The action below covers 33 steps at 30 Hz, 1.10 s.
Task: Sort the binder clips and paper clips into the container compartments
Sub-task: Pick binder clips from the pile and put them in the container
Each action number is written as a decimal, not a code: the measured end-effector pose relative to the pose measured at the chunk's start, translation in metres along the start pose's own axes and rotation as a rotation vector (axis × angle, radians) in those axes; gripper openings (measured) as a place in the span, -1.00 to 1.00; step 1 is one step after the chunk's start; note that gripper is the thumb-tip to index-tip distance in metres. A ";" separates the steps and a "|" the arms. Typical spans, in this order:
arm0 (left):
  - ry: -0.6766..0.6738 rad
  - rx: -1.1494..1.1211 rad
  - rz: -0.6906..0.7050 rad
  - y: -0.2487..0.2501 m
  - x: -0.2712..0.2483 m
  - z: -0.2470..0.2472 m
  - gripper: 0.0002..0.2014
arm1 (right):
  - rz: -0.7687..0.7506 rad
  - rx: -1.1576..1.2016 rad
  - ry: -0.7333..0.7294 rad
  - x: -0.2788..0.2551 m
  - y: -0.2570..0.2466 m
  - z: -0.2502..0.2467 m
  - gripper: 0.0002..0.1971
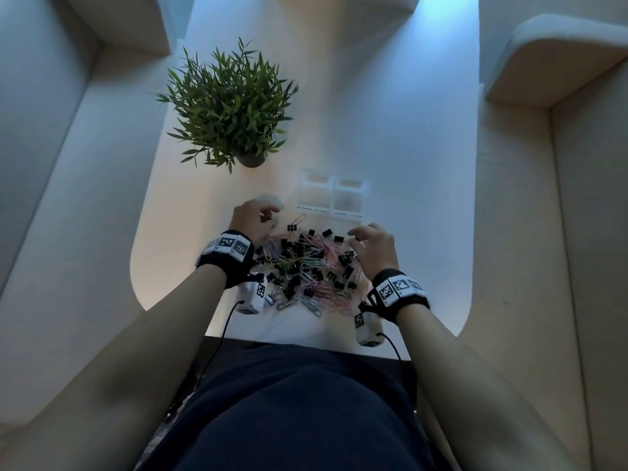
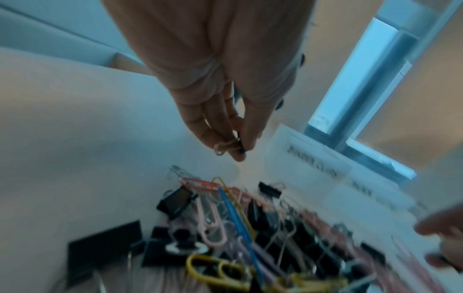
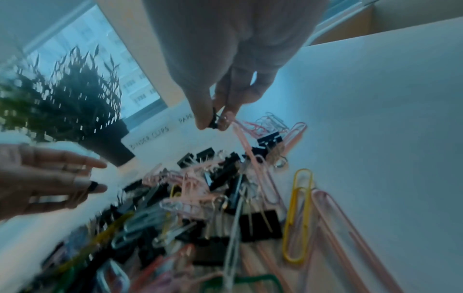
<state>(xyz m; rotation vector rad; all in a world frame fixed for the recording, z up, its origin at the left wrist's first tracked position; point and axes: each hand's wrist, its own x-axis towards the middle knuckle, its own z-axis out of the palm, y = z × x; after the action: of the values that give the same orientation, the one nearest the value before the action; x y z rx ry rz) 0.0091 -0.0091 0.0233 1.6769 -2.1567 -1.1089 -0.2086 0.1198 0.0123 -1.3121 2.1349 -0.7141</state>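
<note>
Two hands work over the pile. We see the left hand (image 2: pixel 225 111) raised above its far-left edge, thumb and fingertips pinching a small black binder clip (image 2: pixel 241 146) with a wire loop sticking out. The right hand (image 3: pixel 233 83) is at the far-right side, thumb and forefinger pinched on another small black binder clip (image 3: pixel 213 120); a pink paper clip (image 3: pixel 244 136) trails from near it, and we cannot tell if it is caught on it.

We note the pile (image 1: pixel 306 266) is a loose tangle of black binder clips and pink, yellow, blue and green paper clips, lying on the white table (image 1: pixel 407 164) between both wrists. The container (image 1: pixel 331 195) is clear, with two compartments side by side, sitting just beyond the pile; the left one is labelled for binder clips, the right label is only partly readable. Contents too blurred to tell.

A potted plant (image 1: pixel 231 107) stands well beyond the left hand. Bare tabletop runs right of the container to the rounded edge.
</note>
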 end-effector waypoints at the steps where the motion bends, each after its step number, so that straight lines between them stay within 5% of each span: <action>1: 0.014 -0.014 -0.017 -0.003 -0.001 -0.003 -0.78 | -0.001 0.040 0.026 -0.001 0.001 -0.002 -0.91; 9: -0.025 -0.379 -0.253 0.002 0.000 0.004 -0.73 | 0.063 0.171 -0.003 0.001 -0.013 0.005 -0.70; 12: -0.097 -0.205 -0.153 0.012 0.000 0.014 -0.94 | 0.132 0.110 -0.074 0.008 -0.017 0.013 -0.74; 16: -0.165 0.156 0.081 0.013 0.001 0.030 -0.80 | 0.170 -0.153 -0.113 0.013 -0.017 0.026 -0.74; 22: -0.089 0.187 0.142 0.013 -0.001 0.030 -0.91 | 0.168 -0.208 -0.107 0.017 -0.021 0.033 -0.91; 29: 0.031 -0.027 -0.050 0.002 -0.001 0.022 -0.91 | 0.139 -0.027 -0.048 0.016 -0.017 0.030 -0.96; 33: 0.003 -0.359 -0.165 -0.002 -0.004 0.015 -0.92 | 0.089 0.148 0.034 0.005 -0.018 0.019 -0.87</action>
<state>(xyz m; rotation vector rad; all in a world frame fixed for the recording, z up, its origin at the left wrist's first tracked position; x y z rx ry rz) 0.0030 0.0013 0.0126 1.7037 -1.7100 -1.4349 -0.1863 0.1054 0.0104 -1.1288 2.1085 -0.8448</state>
